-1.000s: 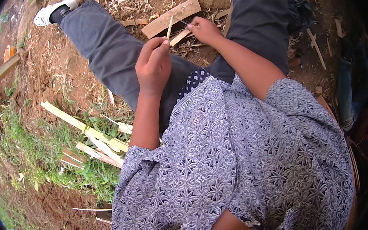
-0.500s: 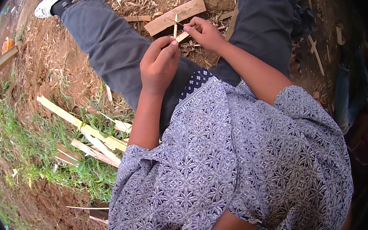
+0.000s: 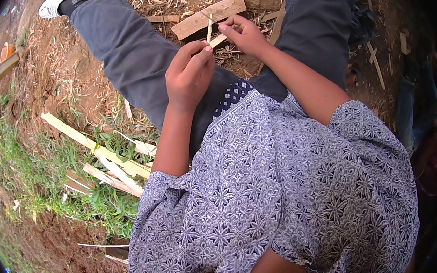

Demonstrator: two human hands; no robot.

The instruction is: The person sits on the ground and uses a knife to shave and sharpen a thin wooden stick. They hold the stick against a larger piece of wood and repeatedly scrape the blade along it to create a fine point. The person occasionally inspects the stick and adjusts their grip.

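Holding a slender pale strip near its lower end, the left hand is pinching it between thumb and fingers in the head view, and the strip's free end is pointing away from the body. The right hand is clasping a thin dark tool with its grip drawn together, and the tool is crossing the strip near the free tip; it is too fine here to tell whether the two are touching. Both hands are working between the spread trouser legs, with a wooden board lying just beyond on the shaving-strewn ground.

Handling this well, by my judgement, is calling for a firm left pinch, with the thumb sitting well back from the tool's line. Light, short strokes heading off the tip are sparing those fingers, while heavy pressure is risking bending or splitting so narrow a piece. Bracing both forearms against the thighs is helping steadiness.
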